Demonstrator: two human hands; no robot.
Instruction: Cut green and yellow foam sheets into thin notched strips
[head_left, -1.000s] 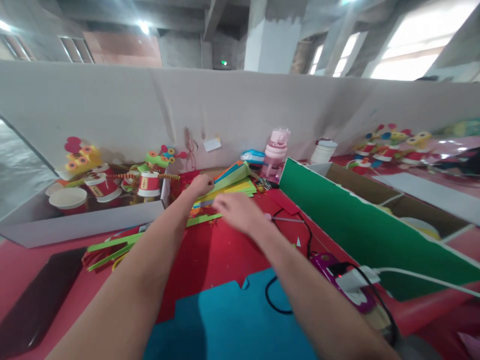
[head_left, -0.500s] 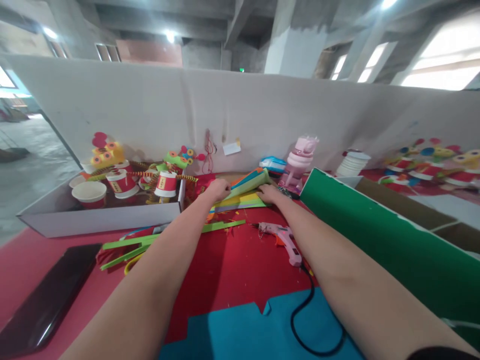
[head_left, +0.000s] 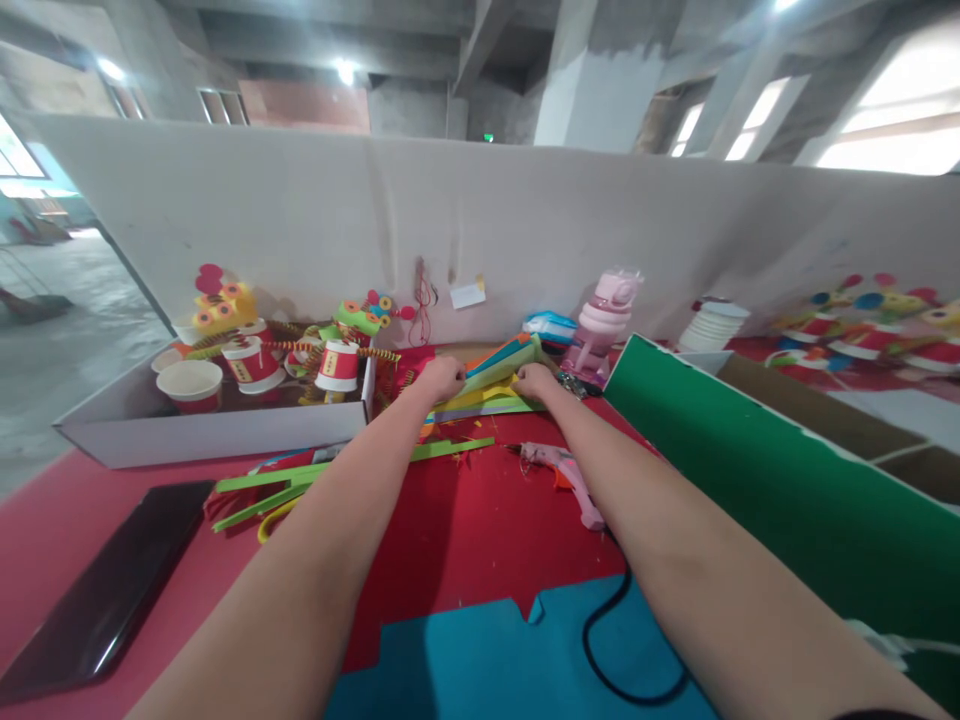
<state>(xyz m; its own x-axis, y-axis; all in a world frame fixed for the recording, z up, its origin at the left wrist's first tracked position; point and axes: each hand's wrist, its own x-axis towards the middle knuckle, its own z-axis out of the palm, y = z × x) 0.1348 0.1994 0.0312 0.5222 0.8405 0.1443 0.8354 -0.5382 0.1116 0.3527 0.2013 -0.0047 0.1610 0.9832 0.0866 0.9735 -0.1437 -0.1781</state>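
Note:
Both my arms reach to a stack of coloured craft sheets at the back of the table. My left hand (head_left: 444, 380) is closed at the stack's left side, at the edge of the raised upper sheets, the green sheet (head_left: 504, 366) and the blue sheet (head_left: 498, 358). My right hand (head_left: 534, 382) is closed on the right end of a yellow sheet (head_left: 480, 396) below them. The fingertips of both hands are partly hidden. Nearer to me lies a pink glue gun (head_left: 566, 478), its black cable running over a blue sheet (head_left: 480, 660).
Left stands a white box (head_left: 225, 438) with paper-cup figures. Green strips (head_left: 277, 475), yellow-handled scissors (head_left: 276, 520) and a dark phone-like slab (head_left: 112, 590) lie before it. A green-sided box (head_left: 750, 450) stands right, a pink bottle (head_left: 600, 320) behind. A white partition (head_left: 300, 220) bounds the table.
My right hand has closed more tightly, and the yellow sheet's right end has risen slightly. My left hand stays at the stack's left side. The view has shifted a little.

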